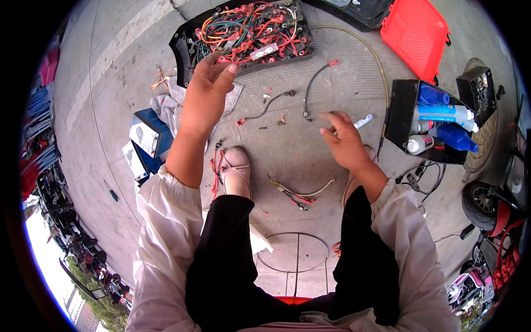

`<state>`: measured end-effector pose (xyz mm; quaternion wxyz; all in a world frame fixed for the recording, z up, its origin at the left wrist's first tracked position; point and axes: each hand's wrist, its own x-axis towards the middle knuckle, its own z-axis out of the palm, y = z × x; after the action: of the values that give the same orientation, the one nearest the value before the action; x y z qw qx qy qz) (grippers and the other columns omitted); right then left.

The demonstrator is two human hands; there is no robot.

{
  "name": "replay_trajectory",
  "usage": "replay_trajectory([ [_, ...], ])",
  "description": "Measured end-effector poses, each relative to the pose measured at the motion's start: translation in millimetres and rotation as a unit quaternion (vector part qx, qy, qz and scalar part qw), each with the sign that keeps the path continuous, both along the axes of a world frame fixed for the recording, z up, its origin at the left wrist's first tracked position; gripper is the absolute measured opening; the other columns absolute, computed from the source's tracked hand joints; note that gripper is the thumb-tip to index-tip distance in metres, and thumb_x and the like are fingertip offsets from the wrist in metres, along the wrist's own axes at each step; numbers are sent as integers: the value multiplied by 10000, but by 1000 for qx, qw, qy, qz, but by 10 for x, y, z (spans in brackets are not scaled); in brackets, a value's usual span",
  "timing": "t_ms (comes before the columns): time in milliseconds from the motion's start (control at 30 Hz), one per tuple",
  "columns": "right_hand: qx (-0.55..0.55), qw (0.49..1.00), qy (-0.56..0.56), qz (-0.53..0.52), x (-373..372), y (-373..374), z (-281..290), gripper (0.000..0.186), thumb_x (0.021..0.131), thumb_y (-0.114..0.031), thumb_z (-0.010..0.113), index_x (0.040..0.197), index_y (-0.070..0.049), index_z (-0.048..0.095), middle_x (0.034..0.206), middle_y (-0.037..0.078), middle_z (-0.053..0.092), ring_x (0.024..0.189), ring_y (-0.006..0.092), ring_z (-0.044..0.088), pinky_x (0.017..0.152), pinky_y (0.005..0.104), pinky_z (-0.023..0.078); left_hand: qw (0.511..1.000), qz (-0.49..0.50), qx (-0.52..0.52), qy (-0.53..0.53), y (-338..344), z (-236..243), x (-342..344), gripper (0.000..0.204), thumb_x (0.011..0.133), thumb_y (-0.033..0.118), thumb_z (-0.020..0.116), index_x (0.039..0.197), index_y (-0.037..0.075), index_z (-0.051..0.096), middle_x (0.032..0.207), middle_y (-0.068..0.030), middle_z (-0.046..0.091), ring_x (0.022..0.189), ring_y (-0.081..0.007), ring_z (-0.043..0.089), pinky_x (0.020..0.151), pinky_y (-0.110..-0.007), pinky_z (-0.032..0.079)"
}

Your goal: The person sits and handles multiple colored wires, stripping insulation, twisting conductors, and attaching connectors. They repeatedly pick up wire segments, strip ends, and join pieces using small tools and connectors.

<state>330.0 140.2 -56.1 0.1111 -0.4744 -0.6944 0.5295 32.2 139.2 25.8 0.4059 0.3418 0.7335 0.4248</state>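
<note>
Over wiring tray (191,41), left hand (207,88) (fingertips hidden)

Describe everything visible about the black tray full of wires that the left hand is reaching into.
The black tray lies flat on the paved ground ahead of the person, a shallow case of what looks like plastic with rounded corners. It is packed with tangled wires, mostly red, with some green, orange and yellow, many ending in red ring terminals. A small pale rectangular part sits among them. The left hand reaches its fingertips over the near edge and pinches a red wire. A grey rag lies beside it.
</note>
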Motion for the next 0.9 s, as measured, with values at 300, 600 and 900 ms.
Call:
replay_trajectory([
  [300,168,944,-189,212,-238,-133,-453,530,812,-62,616,1328,-131,515,1407,219,374,1204,386,466,1008,427,421,980,-100,-164,-55,-541,-433,123,481,955,262,587,1319,-36,481,1121,-116,619,1006,-180,595,876,-312,494],
  [600,190,979,39,64,-324,-74,404,212,808,1,619,1008,-3,550,982,143,629,813,268,617,706,346,505,967,-232,-88,-65,-640,-308,326,341,954,121,576,1283,32,552,1157,-61,625,969,-101,569,844,-257,465],
  [900,-292,909,269,-132,-266,175,713,267,1004,-129,450,1206,13,550,954,104,650,818,140,626,724,273,519,913,-279,-205,-214,-474,12,585,234,975,229,564,1068,57,691,678,29,579,560,-35,495,518,-195,439],
])
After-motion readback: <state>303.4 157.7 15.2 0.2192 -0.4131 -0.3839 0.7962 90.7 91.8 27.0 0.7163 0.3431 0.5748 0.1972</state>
